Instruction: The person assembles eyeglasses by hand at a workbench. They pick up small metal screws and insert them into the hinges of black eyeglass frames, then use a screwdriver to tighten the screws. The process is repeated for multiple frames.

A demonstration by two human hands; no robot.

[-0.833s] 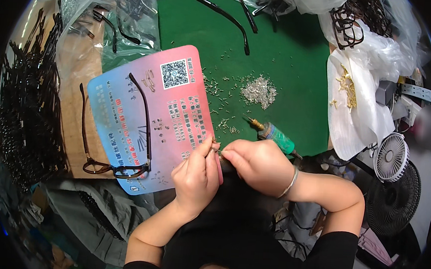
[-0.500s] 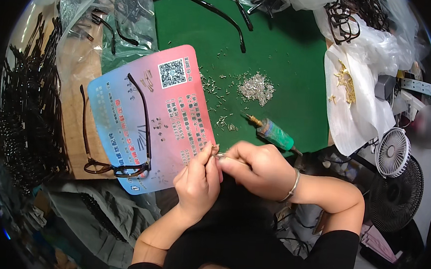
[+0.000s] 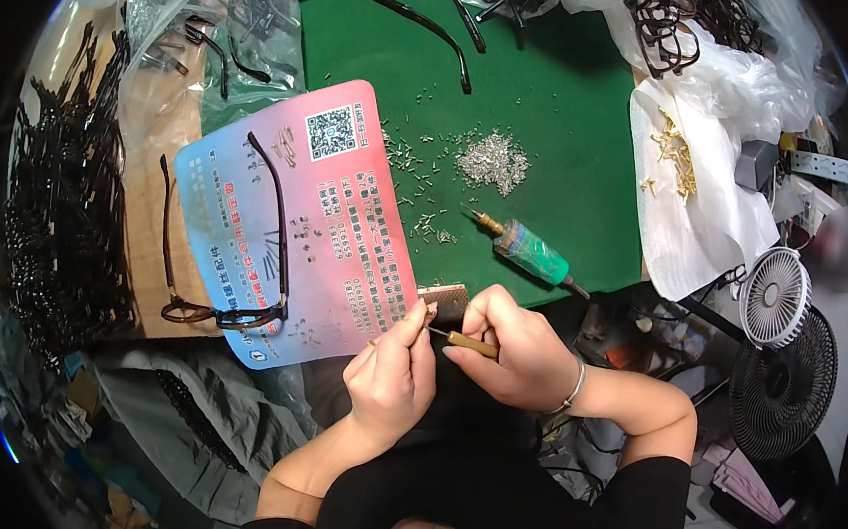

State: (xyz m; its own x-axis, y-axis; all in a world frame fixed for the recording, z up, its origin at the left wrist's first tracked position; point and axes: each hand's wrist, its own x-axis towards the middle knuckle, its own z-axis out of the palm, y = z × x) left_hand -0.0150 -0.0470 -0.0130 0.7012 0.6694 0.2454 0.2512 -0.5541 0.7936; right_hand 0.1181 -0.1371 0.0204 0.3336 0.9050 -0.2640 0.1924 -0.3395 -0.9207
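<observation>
My left hand [image 3: 392, 370] is closed in a pinch on a small brownish piece [image 3: 430, 312], too small to name. In my right hand [image 3: 526, 355] is a small brass-handled screwdriver [image 3: 474, 345], its thin shaft pointing left at the left fingertips. Whether its tip touches the piece, I cannot tell. Behind the fingertips, at the mat's near edge, sits a brown textured block [image 3: 446, 302]. A green-handled screwdriver [image 3: 533, 252] lies on the green mat beyond the right hand. Left of the hands, a pair of dark-framed glasses [image 3: 219, 316] rests on a pink and blue sheet [image 3: 346, 259].
A heap of tiny silver screws [image 3: 493, 161] and loose scattered ones lie on the green mat [image 3: 573, 108]. Loose black temple arms [image 3: 420, 33] lie at the back. Gold parts [image 3: 676, 154] sit on white wrapping at right, near a small white fan [image 3: 776, 299]. Many dark frames [image 3: 65, 200] are stacked at left.
My right hand has drawn slightly away from the left fingertips, so the brass-handled screwdriver now shows. The brown block has come into sight. The whole view has shifted slightly.
</observation>
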